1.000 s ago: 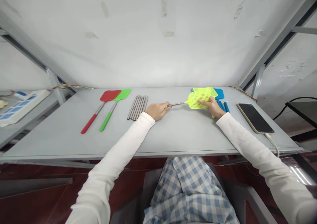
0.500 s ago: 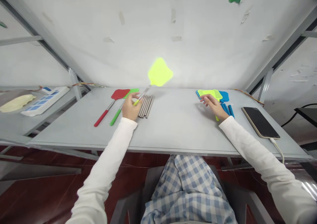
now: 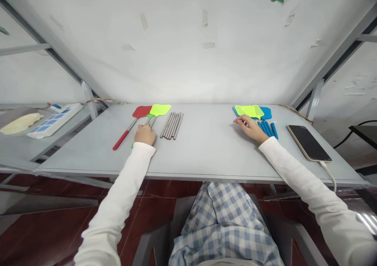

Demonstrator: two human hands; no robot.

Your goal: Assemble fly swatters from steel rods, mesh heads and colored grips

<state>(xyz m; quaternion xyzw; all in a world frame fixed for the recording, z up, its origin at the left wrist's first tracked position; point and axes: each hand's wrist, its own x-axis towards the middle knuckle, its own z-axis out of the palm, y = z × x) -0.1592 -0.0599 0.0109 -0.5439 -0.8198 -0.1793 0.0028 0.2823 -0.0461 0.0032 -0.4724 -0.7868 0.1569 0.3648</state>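
My left hand (image 3: 145,134) is closed around the handle of a yellow fly swatter (image 3: 160,109), whose head lies partly over a green fly swatter (image 3: 150,116). Just left of it rests a red fly swatter (image 3: 142,111) with a metal shaft and a red grip. Several thin metal tubes (image 3: 172,125) lie side by side to the right of that hand. My right hand (image 3: 250,128) hovers low over the table with its fingers loosely stretched and nothing visible in them. Beyond it are yellow mesh swatter heads (image 3: 249,111) on top of blue swatter heads (image 3: 267,112); blue handles (image 3: 266,128) lie beside the wrist.
A phone (image 3: 308,142) with a white charging cable (image 3: 329,172) lies at the right of the grey table (image 3: 206,156). The white wall (image 3: 188,62) rises behind the table. On the neighbouring surface at left is a white power strip (image 3: 55,121).
My left hand has moved down and left, and the yellow swatter it holds has gone from raised to lying beside the red one. My right hand has shifted slightly left.
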